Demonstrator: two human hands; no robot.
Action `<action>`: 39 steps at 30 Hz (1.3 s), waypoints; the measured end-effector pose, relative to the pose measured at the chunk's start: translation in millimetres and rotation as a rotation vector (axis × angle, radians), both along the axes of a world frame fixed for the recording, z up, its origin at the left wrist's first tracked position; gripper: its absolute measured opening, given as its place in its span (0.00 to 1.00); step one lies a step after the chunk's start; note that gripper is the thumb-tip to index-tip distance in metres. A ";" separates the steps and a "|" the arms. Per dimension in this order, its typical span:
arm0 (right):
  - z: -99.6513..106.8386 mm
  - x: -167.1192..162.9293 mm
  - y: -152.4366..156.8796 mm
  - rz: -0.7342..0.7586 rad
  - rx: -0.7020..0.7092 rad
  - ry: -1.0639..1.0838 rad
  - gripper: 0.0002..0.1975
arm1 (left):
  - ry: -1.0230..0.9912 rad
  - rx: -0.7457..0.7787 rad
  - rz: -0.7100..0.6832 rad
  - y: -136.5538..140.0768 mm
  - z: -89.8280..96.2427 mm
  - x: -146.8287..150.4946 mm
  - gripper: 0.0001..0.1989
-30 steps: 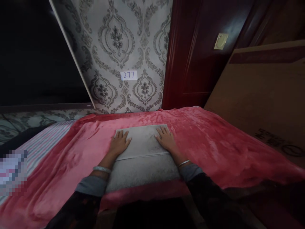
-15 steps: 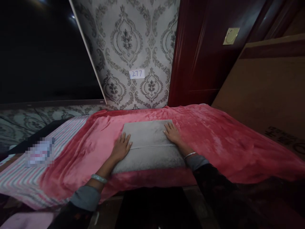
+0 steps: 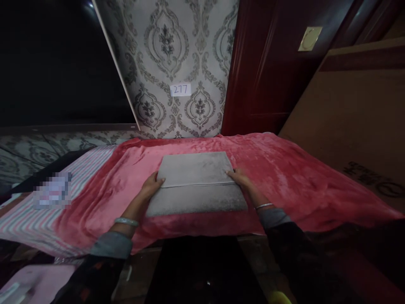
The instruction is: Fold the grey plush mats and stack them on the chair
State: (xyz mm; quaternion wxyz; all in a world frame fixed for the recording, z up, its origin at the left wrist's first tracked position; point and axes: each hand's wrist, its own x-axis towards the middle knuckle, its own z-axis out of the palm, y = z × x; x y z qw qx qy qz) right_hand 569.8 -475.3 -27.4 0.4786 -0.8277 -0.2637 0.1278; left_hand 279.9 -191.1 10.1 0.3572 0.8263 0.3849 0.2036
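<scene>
Grey cloth (image 3: 196, 169) lies folded on the red blanket (image 3: 275, 181); our left hand (image 3: 151, 185) and right hand (image 3: 241, 179) grip its sides, thumbs on top, fingers probably underneath.

cloth (image 3: 196, 169) is grey | blanket (image 3: 278, 181) is red and pink | sheet (image 3: 38, 223) has pink-white-grey stripes | wallpaper (image 3: 179, 59) shows grey damask motifs

The grey cloth (image 3: 194, 169) before me looks matt and short-napped, the red blanket (image 3: 291, 185) plush; my right bracelet (image 3: 264, 205) is shiny metal, the dark-red panel (image 3: 262, 80) glossy, the box (image 3: 354, 109) matt cardboard.
</scene>
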 end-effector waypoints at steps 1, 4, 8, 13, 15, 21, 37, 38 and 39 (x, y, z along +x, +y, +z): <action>0.4 -1.6 -0.1 0.000 0.004 0.028 0.14 | 0.014 0.010 -0.008 -0.6 -0.3 -0.1 0.29; 3.3 -5.2 -0.3 -0.017 0.012 0.066 0.13 | 0.103 0.092 -0.003 -2.3 1.6 -2.0 0.30; 16.9 -13.5 -0.4 -0.085 -0.010 0.003 0.18 | 0.259 0.237 -0.004 -5.4 16.9 -4.1 0.33; 34.0 -51.5 -1.9 0.008 -0.232 -0.463 0.32 | 0.334 0.640 -0.202 -42.8 24.5 1.1 0.31; 31.6 -67.4 -5.2 0.151 -0.410 -0.630 0.32 | 0.378 0.681 -0.314 -63.3 17.1 3.2 0.30; 11.9 -74.3 -20.0 0.220 -0.543 -0.634 0.32 | 0.443 0.679 -0.362 -82.9 -1.3 2.1 0.29; -2.8 -42.8 -42.8 0.290 -0.128 -0.637 0.23 | 0.241 0.731 -0.464 -27.4 -1.8 -28.4 0.24; -3.1 -42.9 -43.8 0.268 -0.126 -0.639 0.24 | 0.254 0.737 -0.453 -28.2 -2.0 -27.8 0.23; -2.8 -43.8 -44.3 0.231 -0.135 -0.644 0.24 | 0.265 0.742 -0.437 -29.3 -2.3 -27.1 0.23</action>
